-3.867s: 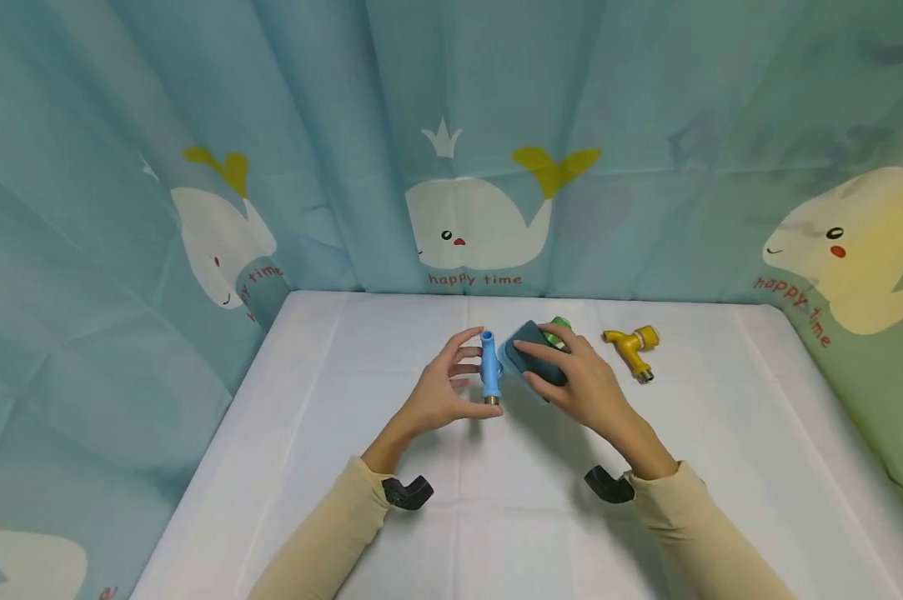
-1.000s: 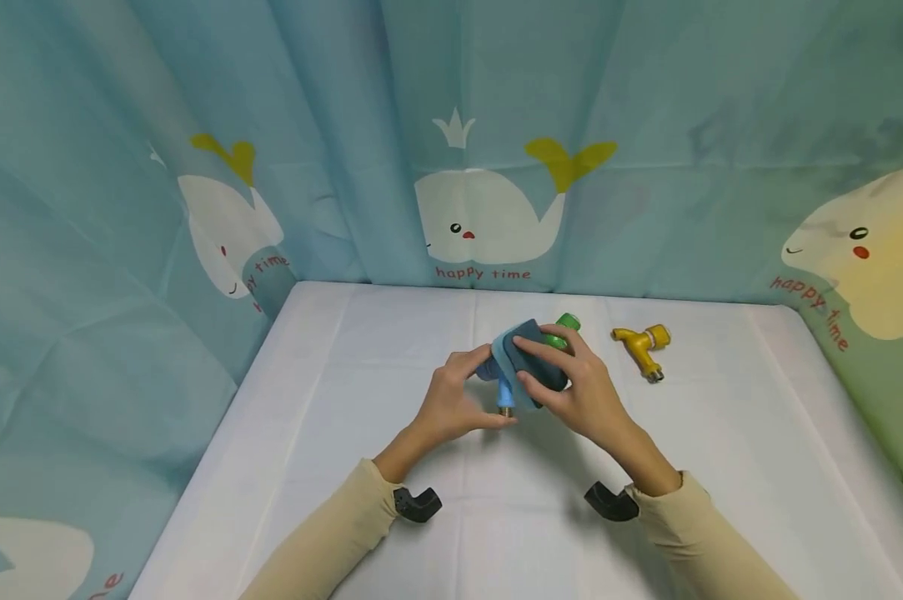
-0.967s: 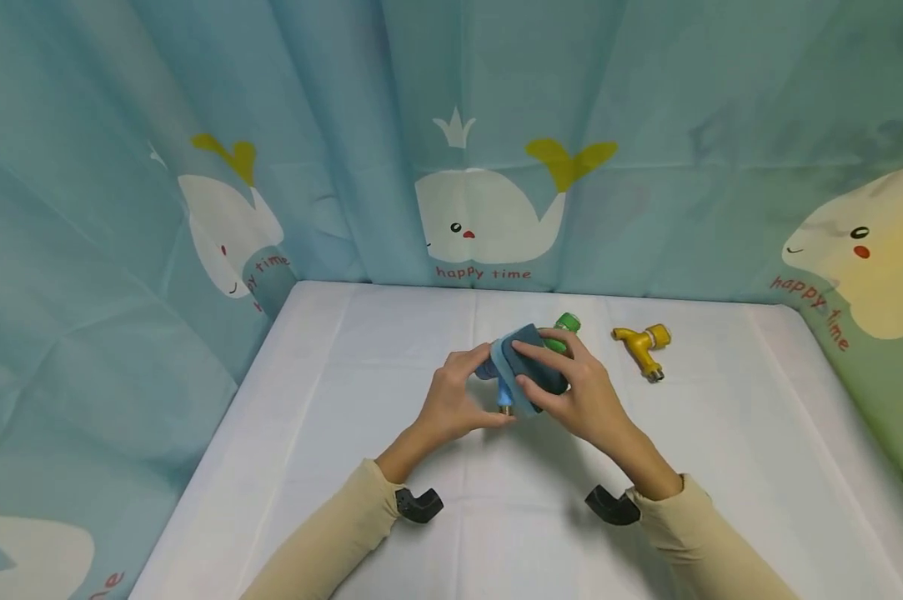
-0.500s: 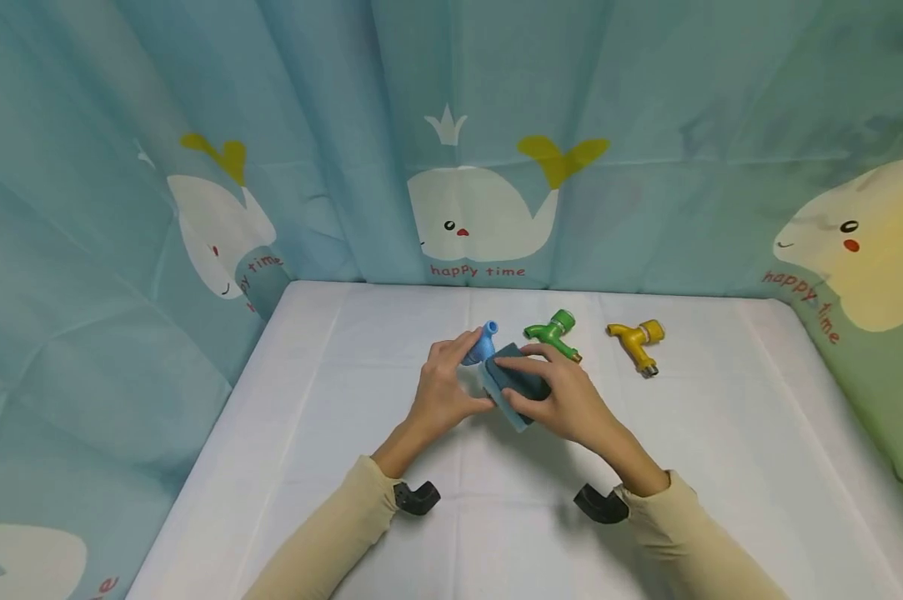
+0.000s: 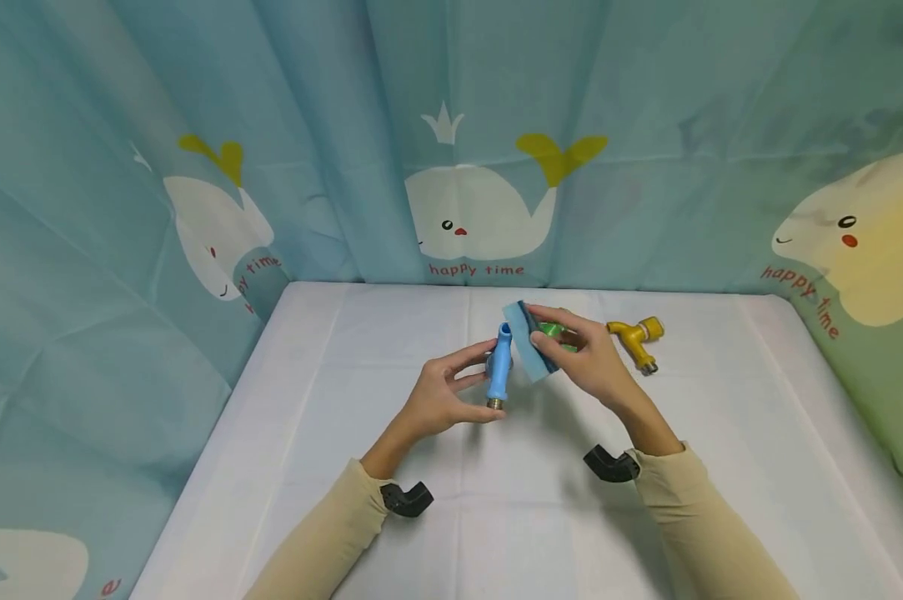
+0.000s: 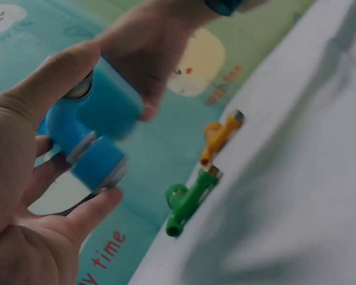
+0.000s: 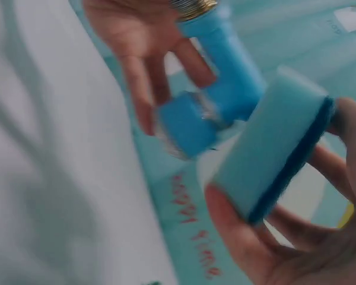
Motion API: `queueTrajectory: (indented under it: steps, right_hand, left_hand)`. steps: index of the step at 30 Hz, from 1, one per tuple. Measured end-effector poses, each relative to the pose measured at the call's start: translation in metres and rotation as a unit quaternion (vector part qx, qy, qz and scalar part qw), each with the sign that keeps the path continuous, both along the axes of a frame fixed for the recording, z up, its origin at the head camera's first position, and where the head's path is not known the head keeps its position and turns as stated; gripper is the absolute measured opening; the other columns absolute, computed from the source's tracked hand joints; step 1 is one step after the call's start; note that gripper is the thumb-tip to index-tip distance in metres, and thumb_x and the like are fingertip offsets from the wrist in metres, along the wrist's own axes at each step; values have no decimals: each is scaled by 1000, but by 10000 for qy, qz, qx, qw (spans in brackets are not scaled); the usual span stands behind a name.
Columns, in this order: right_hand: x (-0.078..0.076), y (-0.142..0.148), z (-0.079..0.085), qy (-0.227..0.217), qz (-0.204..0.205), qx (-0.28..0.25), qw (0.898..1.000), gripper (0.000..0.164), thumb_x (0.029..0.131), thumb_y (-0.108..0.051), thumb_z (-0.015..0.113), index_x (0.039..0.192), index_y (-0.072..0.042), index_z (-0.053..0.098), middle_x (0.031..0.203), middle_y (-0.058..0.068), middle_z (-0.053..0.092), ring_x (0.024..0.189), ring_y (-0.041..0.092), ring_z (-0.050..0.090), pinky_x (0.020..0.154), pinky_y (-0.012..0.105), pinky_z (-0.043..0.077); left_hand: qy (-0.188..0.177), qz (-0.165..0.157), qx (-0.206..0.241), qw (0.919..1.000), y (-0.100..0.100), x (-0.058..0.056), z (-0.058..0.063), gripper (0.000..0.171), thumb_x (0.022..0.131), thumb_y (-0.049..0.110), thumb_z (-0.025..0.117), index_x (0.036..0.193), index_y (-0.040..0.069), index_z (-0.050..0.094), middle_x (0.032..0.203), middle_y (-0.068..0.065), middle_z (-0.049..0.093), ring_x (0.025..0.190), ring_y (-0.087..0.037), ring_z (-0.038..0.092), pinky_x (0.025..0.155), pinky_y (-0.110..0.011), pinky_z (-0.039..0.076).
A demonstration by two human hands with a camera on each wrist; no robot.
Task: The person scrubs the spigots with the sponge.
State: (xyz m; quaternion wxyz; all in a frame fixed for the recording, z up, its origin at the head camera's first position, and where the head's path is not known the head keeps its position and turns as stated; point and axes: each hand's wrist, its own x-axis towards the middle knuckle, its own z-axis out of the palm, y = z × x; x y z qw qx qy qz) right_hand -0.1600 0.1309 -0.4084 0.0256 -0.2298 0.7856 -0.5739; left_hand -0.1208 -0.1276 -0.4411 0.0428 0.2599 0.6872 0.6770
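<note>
In the head view my left hand (image 5: 439, 396) grips a light blue water tap (image 5: 499, 367), thumb at its brass threaded end and fingers along the far side. The tap stands roughly upright, spout end away from me; its round knob shows clearly in the right wrist view. Just right of it, my right hand (image 5: 589, 354) pinches a sponge (image 7: 273, 142), light blue with a dark blue scouring layer. A narrow gap parts sponge and tap in the head view. Behind the right hand, a green tap (image 6: 193, 205) lies partly hidden on the table.
A yellow tap (image 5: 637, 340) lies on the white-covered table (image 5: 511, 533), right of the green one. Blue-green curtains (image 5: 331, 100) with printed whales hang behind the table and along both sides. A black curved mount (image 5: 408, 500) sits on each wrist.
Half a second ago the sponge lay against the blue tap, covering its lower part. Now the right hand has lifted it up and away, turned edge-on; the left hand has turned the tap more upright.
</note>
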Motion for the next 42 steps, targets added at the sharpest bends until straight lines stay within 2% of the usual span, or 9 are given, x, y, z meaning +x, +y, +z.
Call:
queueTrajectory:
  steps: [4,7,13,16,20,24,29,35,42]
  right_hand:
    - [-2,4,-6,-673,488,80,9965,44,105,-21,63,148,-12,57,144,16,58,120,37,65,85,31,58]
    - [-3,8,-7,-864,446,169,9951,43,104,-23,64,146,-13,59,143,15,59,119,37,64,79,33,59]
    - [-2,4,-14,-1166,300,10,9927,46,104,-28,64,148,-15,58,141,18,60,113,32,66,75,35,60]
    - [2,2,-18,-887,493,420,9940,44,102,-21,67,145,-12,61,141,17,61,100,27,69,71,32,59]
    - [4,-1,-18,-352,250,640,9970,41,100,-17,70,140,-12,65,136,14,65,86,25,67,63,31,57]
    - [7,-7,-20,39,40,846,9964,42,99,-19,71,140,-13,65,137,15,64,89,25,66,65,32,58]
    - [17,-11,-23,1030,-593,850,9893,44,93,-12,77,136,-14,68,137,11,63,98,23,65,72,35,58]
    - [24,-25,-26,1834,-206,621,9808,48,89,-10,80,135,-14,68,144,16,56,114,35,64,65,35,60]
    - [25,-19,-29,1830,-385,494,9811,50,88,-8,81,135,-16,68,144,11,57,115,30,63,64,33,59]
  left_hand:
    - [-516,-459,229,9973,-2,3,0,86,69,-14,87,147,0,54,149,-17,54,127,-47,57,97,-51,54]
    - [-835,-587,426,9939,-4,4,-3,84,69,-17,86,145,-4,54,148,-20,54,127,-51,55,97,-54,53]
    - [-723,-576,733,9930,-6,2,-3,84,70,-15,87,146,-5,53,150,-21,51,134,-44,52,99,-54,52]
    - [-633,-578,642,9942,-8,1,-2,84,69,-15,87,145,-6,53,149,-23,51,134,-44,52,99,-51,53]
    - [-589,-424,665,9951,-9,0,-3,84,69,-18,85,145,-5,53,150,-21,51,134,-42,52,99,-50,53]
    - [-406,-70,772,9962,-9,-3,-4,81,69,-16,85,144,-4,55,149,-20,52,131,-38,56,99,-50,53]
    - [-360,330,709,9963,-8,-4,-10,75,75,-7,87,143,-5,55,147,-20,54,126,-38,60,97,-49,54]
    - [-355,643,707,9948,-8,-7,-12,73,79,5,89,144,-1,55,146,-19,56,122,-43,61,97,-50,55]
    - [-442,534,655,9954,-6,-6,-11,74,83,19,88,146,1,53,146,-19,53,121,-45,58,95,-44,57]
